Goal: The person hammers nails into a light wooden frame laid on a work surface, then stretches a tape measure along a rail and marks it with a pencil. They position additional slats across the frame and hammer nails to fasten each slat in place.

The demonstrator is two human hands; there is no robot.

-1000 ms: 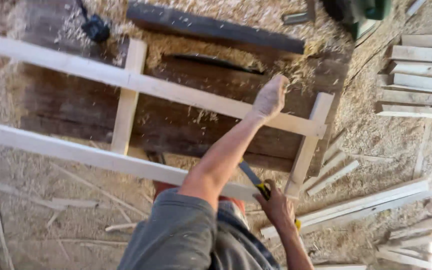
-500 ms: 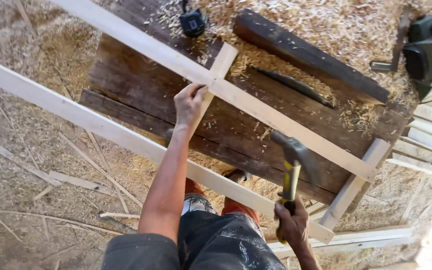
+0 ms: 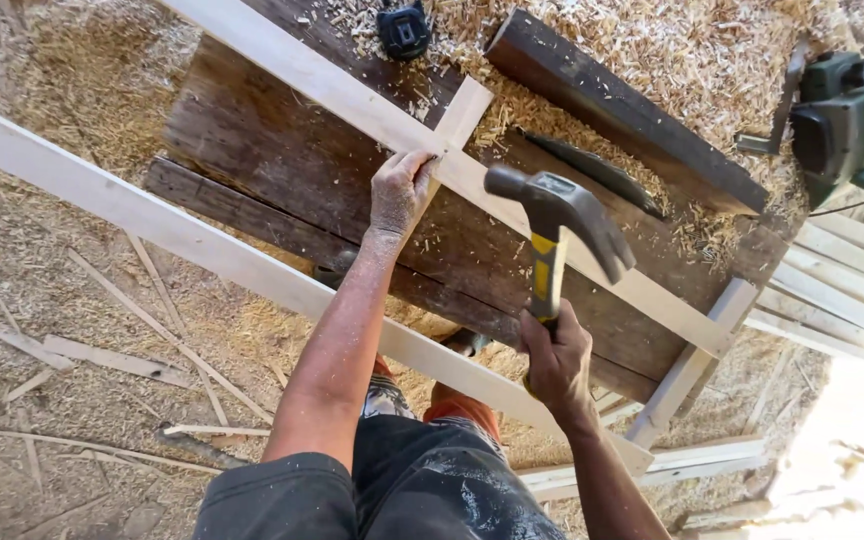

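two long rails (image 3: 352, 95), one claw hammer (image 3: 557, 225) gripped in right hand (image 3: 555, 362); left hand (image 3: 399, 192) pinches crosspiece (image 3: 460, 115).

we see a dark, worn plank bench (image 3: 282, 150) standing on ground (image 3: 42, 300) covered in sawdust and straw, with thin wood offcuts (image 3: 112, 360) scattered over it. on the bench lie a pale wooden frame (image 3: 352, 95) of long rails and short crosspieces, a dark thick beam (image 3: 622, 110) set at a slant, a heap of wood shavings (image 3: 672, 50), a small black tool (image 3: 404, 28) near the top edge and a green power tool (image 3: 847, 120) at the right end. beside the bench on the right we find a stack of pale slats (image 3: 842, 275).
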